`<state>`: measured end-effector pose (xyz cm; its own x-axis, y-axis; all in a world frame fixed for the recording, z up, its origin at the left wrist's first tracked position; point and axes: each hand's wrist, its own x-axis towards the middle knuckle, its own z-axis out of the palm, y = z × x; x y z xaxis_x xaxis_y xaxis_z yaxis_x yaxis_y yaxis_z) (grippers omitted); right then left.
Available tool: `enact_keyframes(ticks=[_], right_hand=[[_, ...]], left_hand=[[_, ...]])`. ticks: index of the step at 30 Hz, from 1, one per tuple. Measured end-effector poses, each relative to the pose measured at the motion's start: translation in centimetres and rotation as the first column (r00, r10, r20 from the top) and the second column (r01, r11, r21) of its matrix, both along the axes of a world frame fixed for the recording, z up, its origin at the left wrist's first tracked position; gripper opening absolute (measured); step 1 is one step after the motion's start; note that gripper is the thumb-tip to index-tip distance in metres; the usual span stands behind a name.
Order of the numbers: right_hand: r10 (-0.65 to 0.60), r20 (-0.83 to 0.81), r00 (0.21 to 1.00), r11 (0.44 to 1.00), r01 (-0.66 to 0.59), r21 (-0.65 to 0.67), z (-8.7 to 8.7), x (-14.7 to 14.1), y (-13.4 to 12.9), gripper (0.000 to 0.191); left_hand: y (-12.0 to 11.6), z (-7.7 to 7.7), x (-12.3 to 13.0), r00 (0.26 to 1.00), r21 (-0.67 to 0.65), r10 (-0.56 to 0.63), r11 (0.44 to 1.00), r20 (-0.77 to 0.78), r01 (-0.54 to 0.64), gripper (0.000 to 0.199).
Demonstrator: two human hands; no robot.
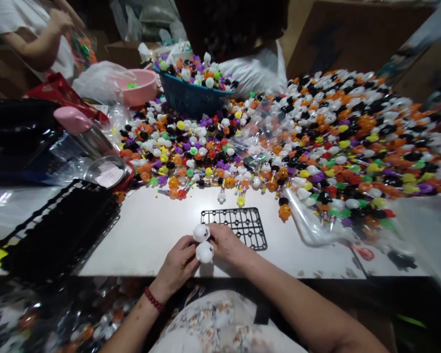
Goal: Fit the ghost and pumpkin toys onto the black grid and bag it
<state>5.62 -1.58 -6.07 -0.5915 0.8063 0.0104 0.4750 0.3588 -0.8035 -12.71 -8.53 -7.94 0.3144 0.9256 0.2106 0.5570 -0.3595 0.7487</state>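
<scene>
Where two white toy heads sit one beside the other, above the near part of the white table, left hand and right hand are both pinched on the pair. Black grid lies flat just beyond right hand. Farther out: black grid stack at left, heaped coloured pieces, filled blue basin.

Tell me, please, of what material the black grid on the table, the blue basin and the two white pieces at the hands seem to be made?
Black grid: probably plastic, fairly matte; thin, regular, moulded-looking bars.
Blue basin: likely plastic; even colour, flared wall.
White pieces: seemingly hard plastic, smooth and slightly glossy; rounded, evenly white surfaces.
</scene>
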Motion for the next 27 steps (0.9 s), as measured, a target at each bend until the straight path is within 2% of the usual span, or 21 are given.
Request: enact_keyframes(ticks=[4, 8, 11, 13, 16, 18, 19, 23, 27], right_hand=[[-0.006, 0.019, 1.0, 1.0, 0.006, 0.028, -0.1, -0.3, -0.1, 0.015], [0.031, -0.008, 0.999, 0.999, -0.031, -0.012, 1.0, 0.9, 0.9, 0.016], [-0.104, -0.005, 0.995, 0.989, 0.104, 0.103, 1.8, 3.9, 3.2, 0.022], [-0.274, 0.062, 0.96, 0.94, 0.254, 0.23, 2.1, 6.7, 5.4, 0.022], [-0.552, 0.146, 0.821, 0.801, 0.474, 0.365, 2.5, 10.6, 9.1, 0.023], [-0.662, 0.172, 0.73, 0.718, 0.552, 0.424, 2.7, 12.1, 11.5, 0.024], [-0.687, 0.184, 0.703, 0.699, 0.57, 0.432, 2.8, 12.4, 12.5, 0.024], [-0.692, 0.212, 0.69, 0.711, 0.6, 0.366, 2.8, 11.7, 15.3, 0.016], [-0.675, 0.15, 0.723, 0.729, 0.621, 0.288, 2.5, 11.0, 15.5, 0.014]], left_hand=[[0.3, 0.2, 0.1, 1.0, -0.027, 0.009, 1.0, 0.0, -0.009, 0.019], [0.4, 0.2, 0.1, 1.0, -0.001, 0.015, 1.0, -0.021, -0.015, 0.021], [0.5, -0.1, -0.2, 0.999, 0.011, 0.016, 1.0, -0.041, -0.016, 0.02], [0.6, -0.4, -0.5, 0.999, 0.017, 0.018, 1.0, -0.047, -0.017, 0.019], [1.0, -0.8, -0.9, 0.999, 0.039, 0.012, 0.999, -0.035, -0.01, 0.019], [1.3, -1.0, -1.1, 1.0, 0.051, 0.006, 0.999, -0.026, -0.004, 0.021], [1.4, -1.1, -1.1, 1.0, 0.053, 0.007, 0.999, -0.024, -0.006, 0.022], [1.4, -1.3, -1.1, 1.0, 0.042, 0.024, 0.999, -0.018, -0.023, 0.025], [1.2, -1.0, -0.9, 0.999, 0.003, 0.042, 0.999, 0.01, -0.042, 0.022]])
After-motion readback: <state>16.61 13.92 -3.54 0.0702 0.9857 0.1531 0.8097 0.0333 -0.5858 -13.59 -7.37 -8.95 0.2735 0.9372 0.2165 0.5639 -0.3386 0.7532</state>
